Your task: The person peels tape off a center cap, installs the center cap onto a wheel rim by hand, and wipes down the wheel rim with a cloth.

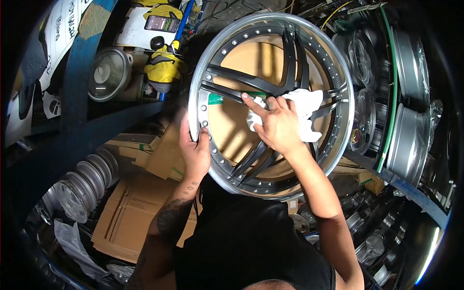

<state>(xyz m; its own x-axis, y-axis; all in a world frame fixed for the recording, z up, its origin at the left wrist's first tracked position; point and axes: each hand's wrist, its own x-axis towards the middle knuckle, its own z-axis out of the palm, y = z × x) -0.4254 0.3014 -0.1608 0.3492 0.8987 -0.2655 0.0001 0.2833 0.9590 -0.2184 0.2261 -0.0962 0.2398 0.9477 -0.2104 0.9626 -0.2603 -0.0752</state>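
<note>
A large wheel rim (273, 89) with black split spokes and a polished silver lip lies face up before me, cardboard showing between its spokes. Small bolts ring its inner edge. My left hand (194, 145) grips the lip at the left side, thumb on the inner face and fingers around the outside. My right hand (278, 121) presses a crumpled white cloth (309, 104) onto the spokes near the hub, index finger stretched along a spoke. The cloth hides the hub. A strip of green tape (215, 99) shows behind the spokes.
Shelved rims, some wrapped in plastic (411, 130), stand at the right behind a blue metal beam (415, 191). Flattened cardboard (128, 212) lies lower left beside stacked rims (87, 181). A phone (162, 23) and a yellow-black tool (163, 70) sit upper left.
</note>
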